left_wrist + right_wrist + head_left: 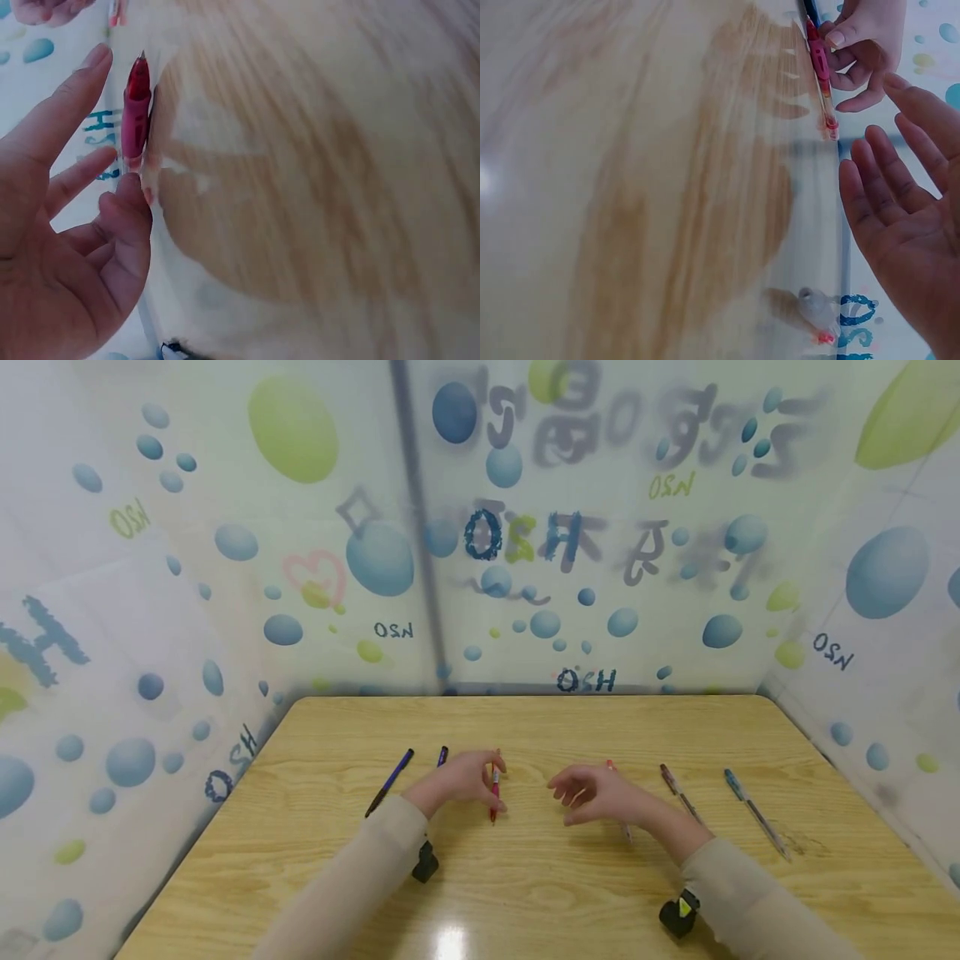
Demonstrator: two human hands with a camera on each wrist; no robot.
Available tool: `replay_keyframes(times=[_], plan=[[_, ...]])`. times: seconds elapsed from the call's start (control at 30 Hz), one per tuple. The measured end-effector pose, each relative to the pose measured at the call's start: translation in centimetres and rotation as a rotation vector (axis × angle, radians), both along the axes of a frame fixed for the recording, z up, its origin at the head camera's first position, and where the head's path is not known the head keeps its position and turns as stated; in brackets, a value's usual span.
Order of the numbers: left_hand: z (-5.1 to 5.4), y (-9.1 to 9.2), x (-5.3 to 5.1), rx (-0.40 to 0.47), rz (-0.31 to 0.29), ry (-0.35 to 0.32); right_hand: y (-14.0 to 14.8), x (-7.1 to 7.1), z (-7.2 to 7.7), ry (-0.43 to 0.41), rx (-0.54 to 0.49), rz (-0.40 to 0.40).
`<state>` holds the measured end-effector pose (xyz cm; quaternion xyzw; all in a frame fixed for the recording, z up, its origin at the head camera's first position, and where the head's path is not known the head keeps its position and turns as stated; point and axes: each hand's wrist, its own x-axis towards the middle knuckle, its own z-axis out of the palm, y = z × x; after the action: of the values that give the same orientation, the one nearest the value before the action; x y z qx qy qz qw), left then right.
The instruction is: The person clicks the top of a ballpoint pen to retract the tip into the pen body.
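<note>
The red pen (pixel 495 792) lies on the tabletop (pixel 525 893), just beside the thumb and fingers of the left hand (pixel 467 777). That hand's grip is loose, not closed around the pen; I cannot tell whether it touches. The right hand (pixel 603 795) has a relaxed, unfilled grip above a clear pen (pixel 627 832), partly hiding it. A blue pen (pixel 389 783) lies farther left, a teal-capped pen (pixel 756 813) farther right.
</note>
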<state>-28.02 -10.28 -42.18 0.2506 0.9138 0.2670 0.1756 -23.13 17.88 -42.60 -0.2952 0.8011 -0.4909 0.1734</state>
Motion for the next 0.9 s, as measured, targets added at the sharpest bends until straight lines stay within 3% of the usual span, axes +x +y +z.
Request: replay_keyframes(times=[0.37, 0.73, 0.9], plan=[[-0.1, 0.9, 0.4, -0.085, 0.013, 0.041, -0.1, 0.0, -0.5, 0.007, 0.024, 0.01], [0.6, 1.0, 0.7, 0.044, 0.091, -0.165, -0.2, 0.2, -0.3, -0.001, 0.005, -0.004], [0.8, 0.8, 0.6, 0.076, 0.11, -0.21, -0.3, 0.2, -0.2, 0.0, -0.001, -0.008]])
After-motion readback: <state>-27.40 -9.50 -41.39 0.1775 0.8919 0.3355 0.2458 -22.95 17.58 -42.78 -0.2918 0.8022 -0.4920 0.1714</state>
